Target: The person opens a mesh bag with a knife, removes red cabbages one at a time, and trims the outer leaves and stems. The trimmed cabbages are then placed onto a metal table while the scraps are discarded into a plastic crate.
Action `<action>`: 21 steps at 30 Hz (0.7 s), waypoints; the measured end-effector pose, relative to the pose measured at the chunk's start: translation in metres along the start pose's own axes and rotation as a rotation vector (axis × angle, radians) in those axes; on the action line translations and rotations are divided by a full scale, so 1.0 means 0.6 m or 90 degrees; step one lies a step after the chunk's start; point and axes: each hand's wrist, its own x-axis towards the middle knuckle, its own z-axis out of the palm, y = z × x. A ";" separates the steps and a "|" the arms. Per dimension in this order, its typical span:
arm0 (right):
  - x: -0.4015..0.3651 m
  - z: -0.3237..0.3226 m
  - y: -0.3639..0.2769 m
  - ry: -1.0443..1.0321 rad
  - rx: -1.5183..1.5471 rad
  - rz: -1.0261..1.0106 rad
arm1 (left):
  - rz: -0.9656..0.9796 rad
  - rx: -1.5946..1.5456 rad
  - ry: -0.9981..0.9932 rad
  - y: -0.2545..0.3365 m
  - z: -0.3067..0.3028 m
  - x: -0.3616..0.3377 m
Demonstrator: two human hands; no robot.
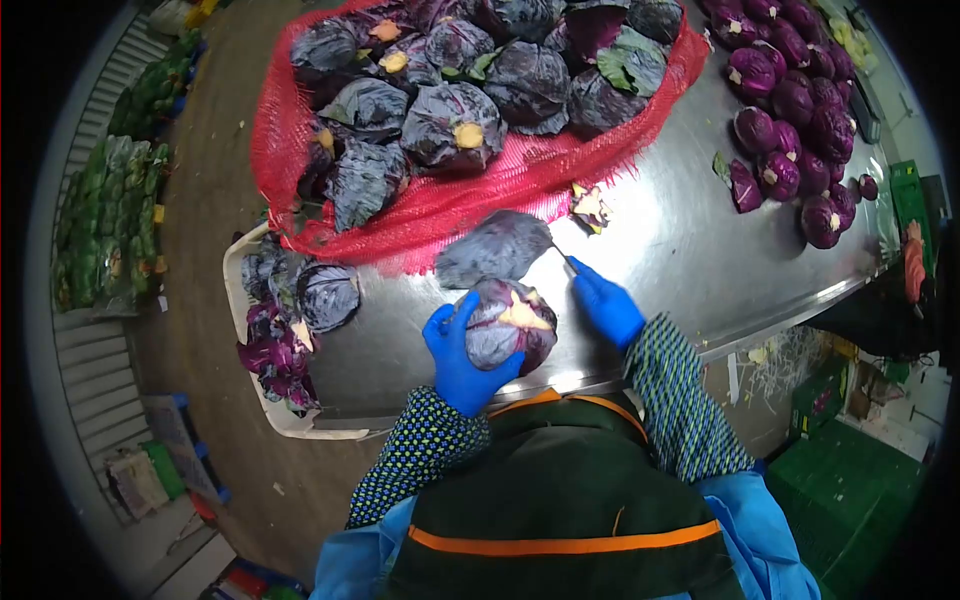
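Note:
My left hand [462, 365], in a blue glove, is wrapped around a red cabbage [495, 338] near the front edge of the metal table. The cabbage's pale cut stem faces up. In my right hand [606, 306], also gloved in blue, is a knife [562, 255]; only a thin part of it shows, and its handle is hidden in the fist. Its tip reaches a loose dark outer leaf [495, 248] lying just beyond the cabbage. Farther off lies a cut-off stem piece [591, 208].
A red mesh sack [540, 165] full of untrimmed cabbages [455, 125] covers the far side. Trimmed purple cabbages [790, 105] are heaped at the right. A white tub [290, 425] with leaf scraps [275, 345] stands at left. Green crates [850, 500] sit at lower right.

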 end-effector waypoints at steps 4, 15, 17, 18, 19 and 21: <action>-0.012 0.008 -0.048 -0.109 0.157 0.029 | 0.068 -0.064 -0.107 -0.040 -0.029 0.020; -0.063 0.027 -0.069 0.077 0.195 -0.021 | 0.137 0.127 -0.085 0.030 -0.039 0.036; -0.052 0.050 -0.075 0.083 0.100 -0.201 | 0.094 0.110 -0.036 0.015 -0.041 0.028; -0.042 0.060 -0.063 0.099 0.065 -0.238 | 0.061 0.095 0.016 0.007 -0.041 0.034; -0.030 0.069 -0.048 0.107 0.100 -0.199 | 0.042 0.076 -0.019 0.004 -0.036 0.018; -0.028 0.075 -0.045 0.103 0.135 -0.145 | 0.002 -0.022 0.007 0.007 0.000 0.006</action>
